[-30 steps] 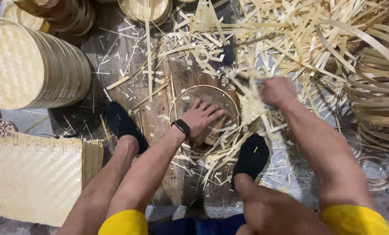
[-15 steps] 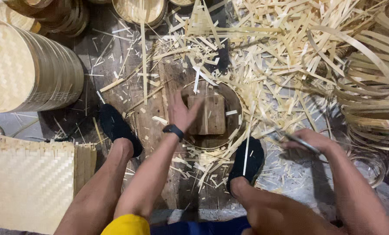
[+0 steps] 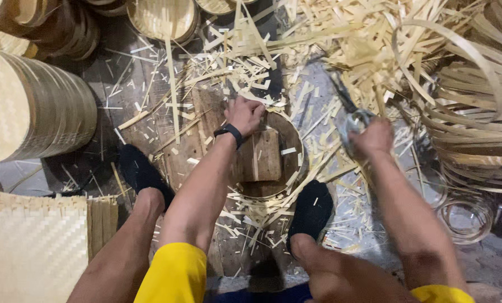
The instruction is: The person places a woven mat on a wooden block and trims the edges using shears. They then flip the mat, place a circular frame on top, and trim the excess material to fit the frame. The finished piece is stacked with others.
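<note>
A wide heap of bamboo strips (image 3: 340, 39) covers the far floor, with coiled bamboo hoops (image 3: 475, 112) piled at the right and a stack of woven round trays (image 3: 32, 106) on edge at the left. Between the person's 2 black-socked feet sits a round bamboo frame (image 3: 293, 168) with a wooden block (image 3: 262, 157) inside it, likely as a firm work base. The left hand (image 3: 244, 115) presses on the block's far edge, fingers curled over it, seemingly steadying it. The right hand (image 3: 371, 137) is clenched around scissors (image 3: 349, 115), blades pointing away, just right of the frame.
</note>
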